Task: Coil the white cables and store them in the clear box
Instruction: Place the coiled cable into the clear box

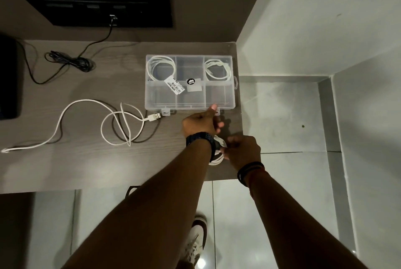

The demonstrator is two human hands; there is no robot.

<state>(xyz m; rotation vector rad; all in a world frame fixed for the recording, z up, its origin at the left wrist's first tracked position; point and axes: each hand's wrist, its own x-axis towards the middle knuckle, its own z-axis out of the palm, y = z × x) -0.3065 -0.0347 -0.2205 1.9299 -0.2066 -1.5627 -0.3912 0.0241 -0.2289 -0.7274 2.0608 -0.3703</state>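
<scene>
While the left hand touches the clear box, the right hand's grip pinches a coiled white cable.

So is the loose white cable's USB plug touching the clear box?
Apart. The head view shows a strip of bare desk between the USB plug of the loose white cable and the clear box.

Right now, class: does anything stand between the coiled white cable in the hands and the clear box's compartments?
Yes. The clear plastic box appears closed: its labelled lid covers the compartments. The coiled white cable sits in the right hand.
</scene>
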